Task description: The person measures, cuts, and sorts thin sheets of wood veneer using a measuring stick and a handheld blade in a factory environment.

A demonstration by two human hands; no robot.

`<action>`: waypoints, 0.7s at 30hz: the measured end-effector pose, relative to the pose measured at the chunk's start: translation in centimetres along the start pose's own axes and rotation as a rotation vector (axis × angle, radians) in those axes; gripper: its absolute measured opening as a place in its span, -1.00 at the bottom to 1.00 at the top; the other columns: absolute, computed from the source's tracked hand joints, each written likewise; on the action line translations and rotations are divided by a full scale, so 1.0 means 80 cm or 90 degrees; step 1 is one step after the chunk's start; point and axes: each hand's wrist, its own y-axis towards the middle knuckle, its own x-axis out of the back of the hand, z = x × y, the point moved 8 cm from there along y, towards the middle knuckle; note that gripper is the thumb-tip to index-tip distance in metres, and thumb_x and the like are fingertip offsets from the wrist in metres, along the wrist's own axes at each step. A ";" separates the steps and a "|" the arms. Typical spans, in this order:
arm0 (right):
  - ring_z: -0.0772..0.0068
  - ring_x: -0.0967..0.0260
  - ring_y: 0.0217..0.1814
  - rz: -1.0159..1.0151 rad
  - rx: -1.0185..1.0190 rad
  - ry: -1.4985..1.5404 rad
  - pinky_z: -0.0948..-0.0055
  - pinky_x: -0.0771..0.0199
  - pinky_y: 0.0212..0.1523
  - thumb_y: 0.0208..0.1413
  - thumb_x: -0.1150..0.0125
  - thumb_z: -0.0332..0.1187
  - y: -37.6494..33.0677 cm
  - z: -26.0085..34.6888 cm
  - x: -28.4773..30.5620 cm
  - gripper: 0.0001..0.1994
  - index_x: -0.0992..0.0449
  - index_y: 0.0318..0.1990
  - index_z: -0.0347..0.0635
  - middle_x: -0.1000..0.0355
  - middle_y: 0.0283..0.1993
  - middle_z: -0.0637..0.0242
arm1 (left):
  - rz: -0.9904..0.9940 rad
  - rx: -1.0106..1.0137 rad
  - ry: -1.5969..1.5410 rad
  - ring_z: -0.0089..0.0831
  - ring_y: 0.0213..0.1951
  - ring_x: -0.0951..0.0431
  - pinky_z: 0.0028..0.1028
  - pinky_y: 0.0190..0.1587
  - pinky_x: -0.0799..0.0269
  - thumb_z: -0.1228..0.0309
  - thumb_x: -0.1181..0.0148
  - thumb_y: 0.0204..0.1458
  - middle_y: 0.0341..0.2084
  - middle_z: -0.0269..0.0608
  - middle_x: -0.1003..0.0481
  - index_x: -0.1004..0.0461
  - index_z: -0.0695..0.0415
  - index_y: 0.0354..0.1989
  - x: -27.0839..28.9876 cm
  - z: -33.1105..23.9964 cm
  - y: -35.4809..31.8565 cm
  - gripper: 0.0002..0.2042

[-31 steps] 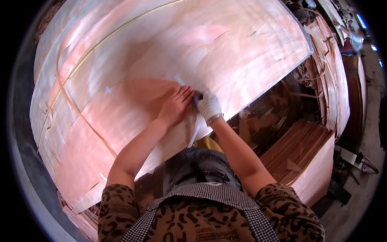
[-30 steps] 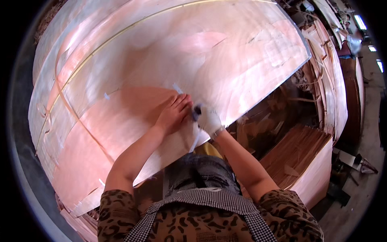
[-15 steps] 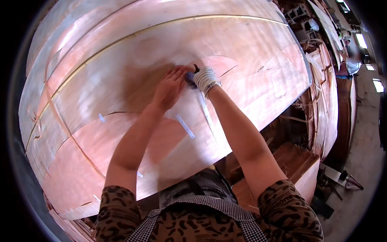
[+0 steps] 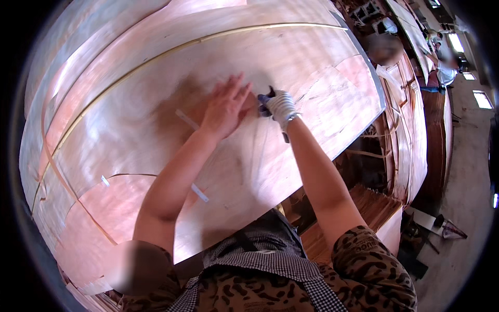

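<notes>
My left hand [image 4: 226, 104] is bare, its fingers spread over a wide, pale pink wood veneer sheet [image 4: 249, 182]. Whether the palm touches the sheet is unclear. A little to its right, my right hand [image 4: 281, 107] wears a striped white glove with blue-purple at the fingertips. Its fingers are closed round a dark tool [image 4: 285, 138], whose ends stick out above and below the fist; the rest is hidden. One short white tape strip [image 4: 187, 119] lies by my left wrist, another strip [image 4: 200, 193] beside the forearm. A third strip [image 4: 105, 181] marks the rounded pink patch [image 4: 112, 208].
A thin yellowish rod [image 4: 208, 37] crosses the far part of the sheets. A brown strap [image 4: 73, 195] runs down the left. Stacked veneer [image 4: 410, 140] stands beyond the right edge, with more layered veneer [image 4: 377, 203] near my right elbow. A person [image 4: 446, 73] is at the far right.
My hands have moved apart: the left has spread its fingers, and the gloved right has shifted right. A tape strip now shows by my left wrist. The view has shifted somewhat.
</notes>
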 end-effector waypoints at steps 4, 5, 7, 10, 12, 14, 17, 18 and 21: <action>0.02 -0.37 -0.26 -0.070 0.138 -0.376 0.20 -0.35 -0.22 -0.08 -0.06 -0.03 0.000 0.002 0.001 -0.62 -0.49 -0.33 -0.21 -0.43 -0.35 0.03 | 0.011 -0.059 0.076 -0.35 0.19 -0.06 -0.31 0.22 0.08 0.37 0.06 0.01 0.14 -0.21 -0.13 -0.21 0.19 0.07 -0.067 0.020 -0.001 -0.59; 0.03 -0.37 -0.26 -0.053 0.158 -0.348 0.20 -0.35 -0.22 -0.07 -0.06 -0.07 -0.007 -0.001 0.007 -0.65 -0.50 -0.36 -0.20 -0.43 -0.34 0.04 | 0.034 -0.033 0.081 -0.36 0.19 -0.06 -0.35 0.22 0.07 0.38 0.09 0.02 0.14 -0.21 -0.13 -0.21 0.18 0.07 -0.070 0.012 -0.002 -0.61; 0.03 -0.37 -0.25 -0.027 0.163 -0.322 0.21 -0.35 -0.21 -0.06 -0.04 -0.11 -0.013 -0.010 0.007 -0.68 -0.50 -0.38 -0.20 -0.43 -0.33 0.03 | 0.058 -0.056 0.127 -0.35 0.19 -0.06 -0.36 0.22 0.06 0.38 0.09 0.02 0.14 -0.19 -0.13 -0.21 0.20 0.06 -0.073 -0.014 0.003 -0.60; 0.01 -0.36 -0.26 -0.029 0.173 -0.317 0.20 -0.34 -0.20 -0.02 0.04 -0.17 -0.016 -0.017 0.015 -0.71 -0.49 -0.39 -0.20 -0.42 -0.35 0.03 | 0.074 -0.077 0.081 -0.30 0.18 -0.07 -0.34 0.22 0.06 0.38 0.07 0.01 0.13 -0.16 -0.13 -0.20 0.22 0.06 -0.082 -0.055 0.003 -0.59; -0.02 -0.35 -0.27 0.021 0.292 -0.275 0.17 -0.32 -0.21 0.02 0.07 -0.15 -0.041 -0.017 0.012 -0.69 -0.46 -0.36 -0.21 -0.41 -0.35 0.02 | 0.092 -0.084 0.064 -0.26 0.18 -0.07 -0.32 0.22 0.07 0.37 0.06 0.00 0.12 -0.14 -0.14 -0.18 0.24 0.07 -0.090 -0.070 -0.003 -0.57; 0.09 -0.40 -0.32 0.047 0.266 -0.347 0.24 -0.39 -0.28 0.00 0.05 -0.30 -0.034 -0.027 0.046 -0.78 -0.45 -0.32 -0.23 -0.43 -0.35 0.06 | 0.098 -0.101 0.103 -0.23 0.18 -0.06 -0.32 0.23 0.09 0.35 0.03 -0.01 0.11 -0.12 -0.15 -0.16 0.25 0.08 -0.092 -0.075 0.001 -0.55; 0.26 -0.43 -0.44 0.143 0.116 -0.048 0.37 -0.41 -0.49 -0.01 0.00 -0.42 -0.042 -0.068 0.114 -0.83 -0.41 -0.27 -0.27 -0.45 -0.39 0.11 | 0.140 -0.095 0.213 -0.24 0.20 -0.02 -0.20 0.23 0.18 0.32 -0.02 -0.04 0.11 -0.15 -0.16 -0.17 0.22 0.08 -0.100 -0.067 -0.002 -0.52; 0.32 -0.43 -0.48 0.193 0.047 0.123 0.42 -0.40 -0.57 -0.01 -0.02 -0.45 -0.054 -0.093 0.137 -0.83 -0.39 -0.25 -0.28 -0.45 -0.41 0.12 | 0.134 -0.085 0.228 -0.24 0.20 -0.01 -0.16 0.23 0.20 0.32 -0.03 -0.05 0.11 -0.15 -0.16 -0.18 0.21 0.07 -0.096 -0.067 0.000 -0.52; 0.47 -0.36 -0.62 0.158 -0.082 0.186 0.58 -0.25 -0.75 0.00 -0.03 -0.46 -0.057 -0.171 0.248 -0.82 -0.35 -0.22 -0.29 -0.44 -0.48 0.19 | 0.099 -0.018 0.192 -0.24 0.21 0.00 -0.07 0.21 0.20 0.36 -0.02 -0.06 0.10 -0.15 -0.16 -0.22 0.19 0.05 -0.087 -0.073 0.009 -0.56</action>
